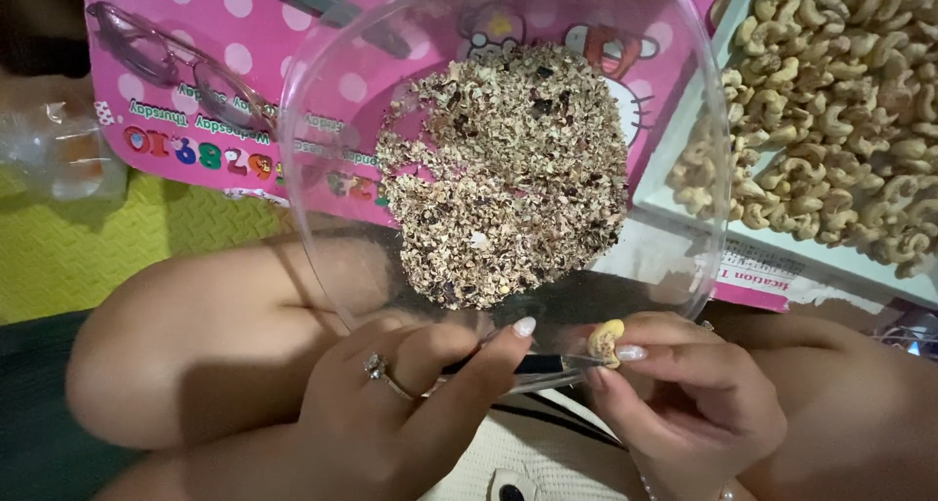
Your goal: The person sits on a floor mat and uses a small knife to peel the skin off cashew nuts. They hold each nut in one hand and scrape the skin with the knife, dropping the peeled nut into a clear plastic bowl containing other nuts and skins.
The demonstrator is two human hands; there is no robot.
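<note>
The right hand (699, 403) pinches a cashew nut (605, 342); the left hand (410, 403) grips a thin dark tool (532, 364) touching it. Both are just below a clear bowl (322, 227) of brown shell bits (508, 178).

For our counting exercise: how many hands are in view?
2. The left hand holds a thin dark tool; the right hand pinches a cashew, both below the clear bowl.

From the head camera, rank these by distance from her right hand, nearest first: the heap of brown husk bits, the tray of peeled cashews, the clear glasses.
Measured from the right hand:
1. Heap of brown husk bits, in the clear plastic bowl just above the hand.
2. White tray of peeled pale cashews, upper right.
3. Clear-framed glasses, far upper left on the pink dotted board.
</note>
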